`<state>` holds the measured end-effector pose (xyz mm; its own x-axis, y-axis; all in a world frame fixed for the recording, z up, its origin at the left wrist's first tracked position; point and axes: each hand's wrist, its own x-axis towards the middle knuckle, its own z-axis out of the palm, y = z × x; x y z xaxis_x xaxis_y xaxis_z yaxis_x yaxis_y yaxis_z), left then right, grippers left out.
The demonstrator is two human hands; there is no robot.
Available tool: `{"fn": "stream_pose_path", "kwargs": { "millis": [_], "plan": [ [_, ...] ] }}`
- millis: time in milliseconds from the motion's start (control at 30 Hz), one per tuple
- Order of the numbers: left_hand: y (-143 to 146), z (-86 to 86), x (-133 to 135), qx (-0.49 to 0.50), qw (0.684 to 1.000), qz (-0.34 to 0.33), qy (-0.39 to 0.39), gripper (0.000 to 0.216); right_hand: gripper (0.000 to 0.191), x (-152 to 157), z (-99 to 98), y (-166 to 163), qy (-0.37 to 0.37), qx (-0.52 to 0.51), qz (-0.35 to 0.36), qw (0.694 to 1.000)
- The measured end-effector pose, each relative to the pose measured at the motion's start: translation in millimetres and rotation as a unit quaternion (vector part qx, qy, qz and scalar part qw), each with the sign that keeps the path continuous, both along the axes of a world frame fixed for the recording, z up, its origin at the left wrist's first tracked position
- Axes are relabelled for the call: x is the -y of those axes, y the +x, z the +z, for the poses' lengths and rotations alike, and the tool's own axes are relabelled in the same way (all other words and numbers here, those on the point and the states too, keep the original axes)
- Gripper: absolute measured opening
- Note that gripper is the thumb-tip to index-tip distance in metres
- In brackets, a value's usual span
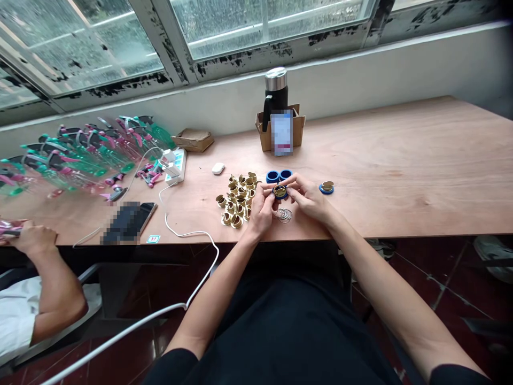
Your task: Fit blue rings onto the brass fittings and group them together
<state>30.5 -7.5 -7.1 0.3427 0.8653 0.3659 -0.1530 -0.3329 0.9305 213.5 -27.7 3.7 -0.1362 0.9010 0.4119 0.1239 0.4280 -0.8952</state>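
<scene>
Metal piece (279, 191), mid-frame, looks light, stiff and slick, so our left grip (262, 210) and right grip (306, 198) pinch it, best by its blue rim (280, 198).

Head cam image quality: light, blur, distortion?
Head view: bright daylight shows through the windows; head view: spray bottles look soft and stretched toward the left edge; head view: upper right corner falls dark; head view: dark phone and upright phone-like panel are partly pixelated; head view: gold-and-blue piece between left hand and right hand is too small for fine detail.
</scene>
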Motion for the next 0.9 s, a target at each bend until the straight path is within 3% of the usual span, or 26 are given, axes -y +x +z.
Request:
{"fn": "stream_pose_path", "kwargs": {
  "millis": [700,900],
  "plan": [
    [0.3,-0.1,-0.1,0.008,1.0,0.002,-0.016,0.015,0.008,0.8,1.5,2.4,-0.013,0.005,0.001,1.0],
    [-0.4,-0.4,-1.5,-0.035,0.999,0.022,-0.014,0.014,0.009,0.3,0.8,1.9,-0.01,0.03,-0.017,0.999]
  ]
}}
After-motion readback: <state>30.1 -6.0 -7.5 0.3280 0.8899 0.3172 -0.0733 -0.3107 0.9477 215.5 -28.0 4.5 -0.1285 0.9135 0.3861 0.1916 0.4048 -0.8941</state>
